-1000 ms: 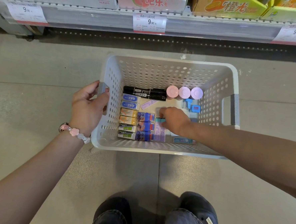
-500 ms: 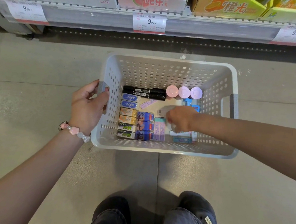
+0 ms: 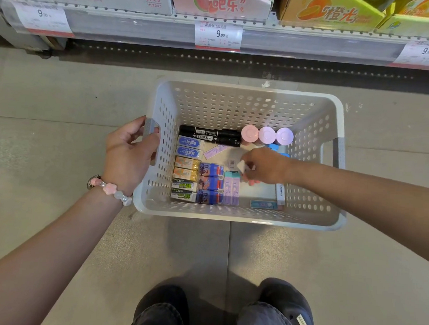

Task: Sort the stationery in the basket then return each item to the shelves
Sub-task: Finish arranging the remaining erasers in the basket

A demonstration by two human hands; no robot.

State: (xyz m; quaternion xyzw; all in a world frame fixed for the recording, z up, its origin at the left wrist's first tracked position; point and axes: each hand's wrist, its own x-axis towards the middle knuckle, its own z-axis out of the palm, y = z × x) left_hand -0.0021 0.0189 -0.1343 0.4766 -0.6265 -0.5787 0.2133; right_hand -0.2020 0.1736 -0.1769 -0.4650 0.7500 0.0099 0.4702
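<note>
A white perforated basket (image 3: 240,215) sits on the floor in front of me. My left hand (image 3: 127,154) grips its left handle. Inside, my right hand (image 3: 264,166) pinches a small white eraser-like piece (image 3: 241,166) above the basket floor. Two black markers (image 3: 210,135) lie at the back beside three round pastel caps (image 3: 266,135). Boxed erasers (image 3: 186,170) are lined up in rows on the left, with purple lead cases (image 3: 231,191) next to them. A teal case (image 3: 265,204) lies near the front wall.
A store shelf (image 3: 146,30) with price tags (image 3: 218,34) and product boxes (image 3: 219,0) runs across the top. The basket stands on grey floor tiles. My two shoes (image 3: 287,310) are just below the basket.
My right hand has moved from the lead cases toward the right middle of the basket and now pinches a small white piece. The left hand has stayed on the handle.
</note>
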